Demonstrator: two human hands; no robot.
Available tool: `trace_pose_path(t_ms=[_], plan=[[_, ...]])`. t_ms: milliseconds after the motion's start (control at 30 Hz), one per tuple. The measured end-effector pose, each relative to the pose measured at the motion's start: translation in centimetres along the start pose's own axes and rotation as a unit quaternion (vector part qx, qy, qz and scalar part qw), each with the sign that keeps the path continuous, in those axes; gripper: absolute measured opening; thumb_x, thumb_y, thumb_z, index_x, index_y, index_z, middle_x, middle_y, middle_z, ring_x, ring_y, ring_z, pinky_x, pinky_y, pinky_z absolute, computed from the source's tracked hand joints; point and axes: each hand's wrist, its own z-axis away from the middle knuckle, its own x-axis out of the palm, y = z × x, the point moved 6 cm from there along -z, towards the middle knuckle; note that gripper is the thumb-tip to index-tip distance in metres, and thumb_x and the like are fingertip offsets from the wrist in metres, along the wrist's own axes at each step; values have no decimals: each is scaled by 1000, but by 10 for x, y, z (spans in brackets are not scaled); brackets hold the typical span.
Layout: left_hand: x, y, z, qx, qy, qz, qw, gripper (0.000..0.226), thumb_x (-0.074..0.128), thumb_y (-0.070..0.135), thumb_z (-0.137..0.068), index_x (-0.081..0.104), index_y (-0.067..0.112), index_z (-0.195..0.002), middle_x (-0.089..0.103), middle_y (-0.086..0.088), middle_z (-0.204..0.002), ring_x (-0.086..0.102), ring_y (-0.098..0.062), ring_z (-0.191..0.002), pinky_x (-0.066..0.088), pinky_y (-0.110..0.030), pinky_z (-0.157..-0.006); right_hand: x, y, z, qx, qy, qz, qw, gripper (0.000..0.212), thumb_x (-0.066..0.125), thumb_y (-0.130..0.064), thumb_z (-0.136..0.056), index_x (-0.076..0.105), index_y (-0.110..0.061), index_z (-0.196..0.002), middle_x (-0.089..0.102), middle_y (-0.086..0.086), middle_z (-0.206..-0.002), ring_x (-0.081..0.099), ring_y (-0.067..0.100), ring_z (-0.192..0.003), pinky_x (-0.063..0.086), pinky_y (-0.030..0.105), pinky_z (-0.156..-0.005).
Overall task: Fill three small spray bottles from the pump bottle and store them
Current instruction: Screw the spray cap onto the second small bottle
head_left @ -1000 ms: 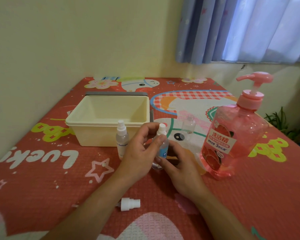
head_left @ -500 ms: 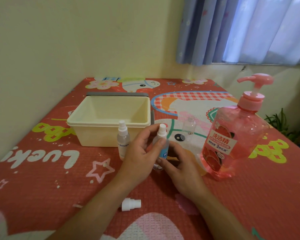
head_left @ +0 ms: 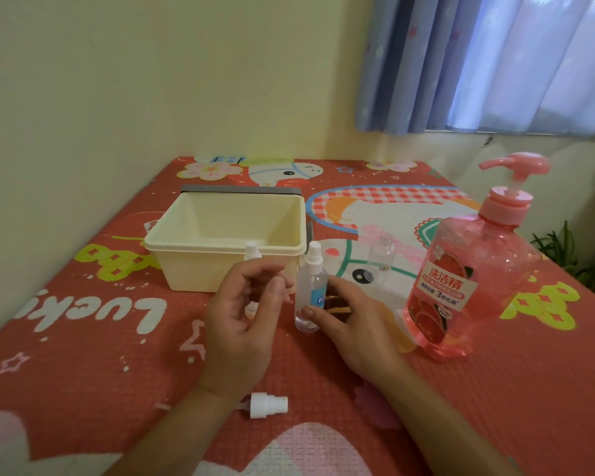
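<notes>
A small clear spray bottle with a blue label [head_left: 310, 290] stands capped on the red mat. My right hand [head_left: 354, 324] holds its lower part, thumb in front and fingers behind. Just left of it, my left hand [head_left: 244, 314] hovers off the bottle with loosely curled fingers and holds nothing. That hand mostly hides a second capped spray bottle [head_left: 251, 250]. A third clear bottle [head_left: 380, 257] stands without a cap farther right. Near my left wrist lies a loose white spray cap [head_left: 267, 405]. The big pink pump bottle [head_left: 474, 280] stands at the right.
A cream plastic box [head_left: 227, 231], open and with nothing in it, sits behind the bottles near the wall on the left. The patterned red mat [head_left: 83, 355] covers the table. Curtains hang at the back right, and a plant stands past the table's right edge.
My left hand has let go of the blue-label bottle's cap and drawn back to the left. My right hand stays at the bottle's base.
</notes>
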Motion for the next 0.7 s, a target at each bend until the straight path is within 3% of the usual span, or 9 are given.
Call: trace_pose_path(t_ms=[200,533,633,700], plan=[[-3,-2,-1,-8,-3,3,1000,15,56,26,-89,64,28,-102,68,3,-85,65,-15,-73,53,-27,-69,15,1,-9,10,0,9,1000,43,76,-37,-85,61,-39,-124,69,-18,-110,64,-1,-96,56,33,-86],[-1,-2,2,-5,-15,5,1000,16,55,25,-90,63,26,-102,68,3,-84,65,-11,-72,51,-20,-66,20,1,-7,19,-8,-15,1000,45,76,-35,-86,61,-30,-129,68,-20,-112,64,-7,-96,56,22,-83],[-1,-4,2,-7,-16,0,1000,15,55,27,-90,64,26,-101,68,2,-83,65,-13,-70,52,-22,-66,15,1,-6,22,-6,-29,999,43,74,-25,-88,60,-30,-127,64,-18,-116,62,-4,-101,55,25,-88],[-1,-4,2,-6,-16,-3,1000,15,56,27,-89,65,26,-100,68,2,-81,65,-14,-70,52,-24,-66,4,0,-7,29,47,-38,998,42,68,-14,-89,57,-36,-123,60,-19,-119,59,-3,-106,54,29,-93]])
